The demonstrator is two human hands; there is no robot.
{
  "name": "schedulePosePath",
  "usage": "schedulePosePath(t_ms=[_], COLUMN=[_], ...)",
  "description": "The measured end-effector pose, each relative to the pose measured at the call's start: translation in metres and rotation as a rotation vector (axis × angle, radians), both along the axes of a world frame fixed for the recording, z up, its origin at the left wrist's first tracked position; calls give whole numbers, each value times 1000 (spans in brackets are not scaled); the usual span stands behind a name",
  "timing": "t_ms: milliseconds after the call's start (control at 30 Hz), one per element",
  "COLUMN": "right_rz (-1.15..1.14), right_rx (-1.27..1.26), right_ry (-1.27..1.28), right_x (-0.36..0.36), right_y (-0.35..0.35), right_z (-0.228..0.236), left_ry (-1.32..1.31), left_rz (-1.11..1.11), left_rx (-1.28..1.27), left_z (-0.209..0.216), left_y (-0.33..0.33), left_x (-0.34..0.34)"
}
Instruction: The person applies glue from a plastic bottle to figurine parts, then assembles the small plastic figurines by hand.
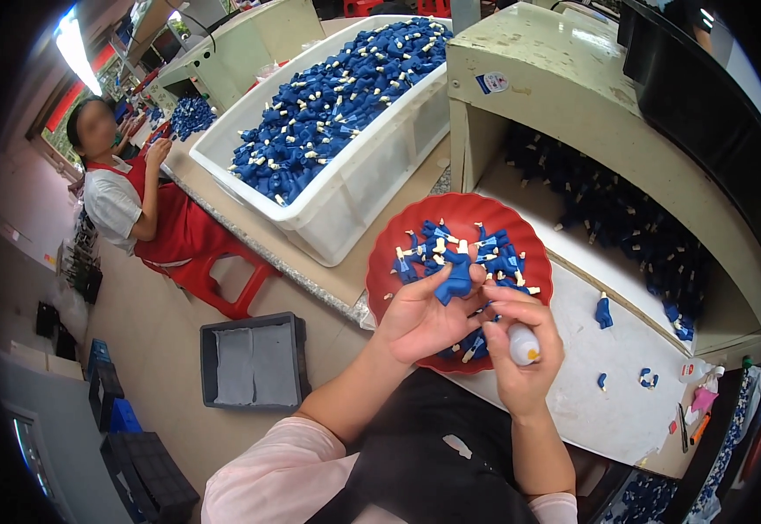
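Note:
Over a scalloped red bowl (384, 262), my left hand (420, 321) pinches a small blue toy figure part (456, 284) with cream-coloured ends. My right hand (533, 362) is curled around a small whitish squeeze bottle (523, 342) with a yellowish spot on the end facing me. The right fingertips come close to the toy part; whether they touch it I cannot tell. Several similar blue and cream parts (505, 258) lie in the bowl below, partly hidden by my hands.
A large white bin (345, 210) heaped with blue parts stands behind the bowl. To the right, a cream metal booth (538, 61) shelters more parts. Loose pieces (604, 311) lie on the white worktop (573, 410). A co-worker (123, 196) sits at left, beyond a dark crate (297, 393).

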State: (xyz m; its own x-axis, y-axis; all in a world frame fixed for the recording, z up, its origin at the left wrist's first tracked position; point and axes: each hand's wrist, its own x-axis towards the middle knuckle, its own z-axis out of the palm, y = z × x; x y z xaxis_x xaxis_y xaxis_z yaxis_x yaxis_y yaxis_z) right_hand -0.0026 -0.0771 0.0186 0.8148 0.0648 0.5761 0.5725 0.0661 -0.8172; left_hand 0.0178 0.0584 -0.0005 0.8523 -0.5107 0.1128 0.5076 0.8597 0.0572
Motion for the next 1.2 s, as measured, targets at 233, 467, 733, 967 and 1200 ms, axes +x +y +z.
schedulePosePath(t_ms=[233,467,733,967,1200], right_rz=[-89,-94,-60,-216,-298], right_rx=[-129,66,39,-37,132], right_ry=[-43,219,81,26,88], right_x=[10,-1,0,1,-13], right_y=[-1,1,15,-2,-37], right_z=[-5,-22,-25,-28,-23], left_ry=[-81,60,255,259,-20], left_rz=[307,402,246,182,286], left_rx=[436,492,354,332,586], left_z=[1,11,12,11,9], left_y=[-1,-10,-19,-27,-54], left_x=[2,8,2,2,-8])
